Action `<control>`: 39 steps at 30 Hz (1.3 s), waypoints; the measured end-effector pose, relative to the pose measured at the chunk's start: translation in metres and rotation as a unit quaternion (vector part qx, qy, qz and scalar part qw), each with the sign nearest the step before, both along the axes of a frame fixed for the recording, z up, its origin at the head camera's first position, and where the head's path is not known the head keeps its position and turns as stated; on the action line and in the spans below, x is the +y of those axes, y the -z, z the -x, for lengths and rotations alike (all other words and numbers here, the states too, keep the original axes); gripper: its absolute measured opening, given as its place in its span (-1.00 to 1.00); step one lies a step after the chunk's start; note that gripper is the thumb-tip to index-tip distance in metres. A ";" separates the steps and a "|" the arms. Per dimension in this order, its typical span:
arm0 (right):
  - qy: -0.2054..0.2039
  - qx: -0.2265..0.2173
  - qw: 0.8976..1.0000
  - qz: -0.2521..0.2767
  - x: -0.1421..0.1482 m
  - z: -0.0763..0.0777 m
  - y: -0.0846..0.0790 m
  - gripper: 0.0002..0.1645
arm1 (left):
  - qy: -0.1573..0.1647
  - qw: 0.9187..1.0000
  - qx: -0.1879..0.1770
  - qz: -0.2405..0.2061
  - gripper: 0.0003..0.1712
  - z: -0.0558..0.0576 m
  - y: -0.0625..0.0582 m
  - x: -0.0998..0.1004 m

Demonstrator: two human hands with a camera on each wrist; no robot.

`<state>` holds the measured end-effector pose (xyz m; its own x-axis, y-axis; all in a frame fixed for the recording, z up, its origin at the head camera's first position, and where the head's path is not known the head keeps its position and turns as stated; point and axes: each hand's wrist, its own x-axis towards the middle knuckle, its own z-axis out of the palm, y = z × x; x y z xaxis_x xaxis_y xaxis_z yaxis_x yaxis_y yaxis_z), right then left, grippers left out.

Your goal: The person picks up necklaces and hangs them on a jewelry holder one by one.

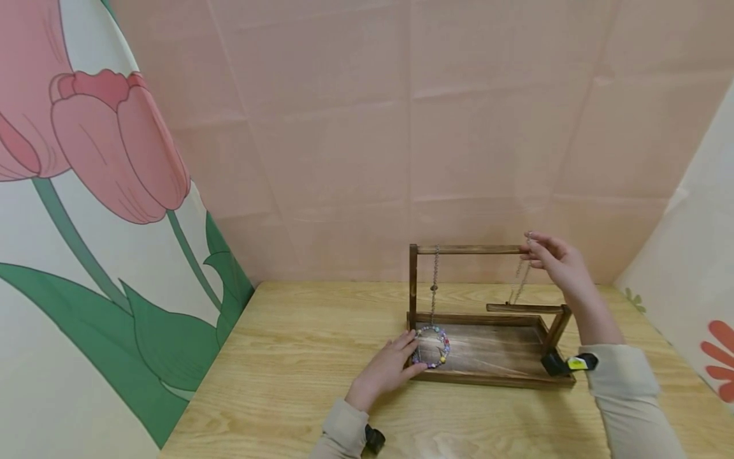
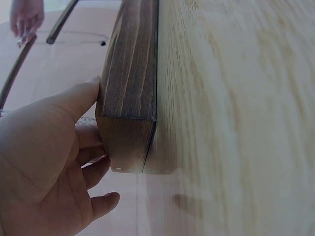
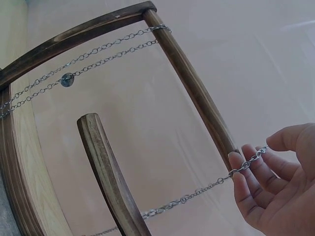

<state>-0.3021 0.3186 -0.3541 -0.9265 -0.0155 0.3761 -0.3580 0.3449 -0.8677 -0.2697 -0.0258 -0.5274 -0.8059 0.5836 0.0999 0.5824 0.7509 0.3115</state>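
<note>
Pale wood-grain counter (image 1: 309, 331) bearing dark-brown wooden rack (image 1: 413, 280); right hand (image 1: 559, 260) pinching silver metal chain (image 3: 183, 199) by tip of wooden upper bar (image 1: 476, 249), apparently aligning it; left hand (image 1: 387, 364), fingers apart, touching rack, likely steadying.

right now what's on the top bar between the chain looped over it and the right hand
Just bare wood: the top bar carries nothing between the looped chain and the right hand, in the head and right wrist views.
</note>
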 end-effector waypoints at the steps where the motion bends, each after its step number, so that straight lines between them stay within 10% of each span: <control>1: 0.002 0.001 1.000 -0.005 -0.001 0.000 0.000 -0.50 | 0.000 1.000 0.001 -0.001 -0.24 0.000 0.000 0.000; 39: -0.014 -0.008 1.000 -0.020 -0.026 -0.001 -0.001 -0.48 | 0.001 1.000 -0.006 -0.006 -0.25 -0.005 -0.008 -0.001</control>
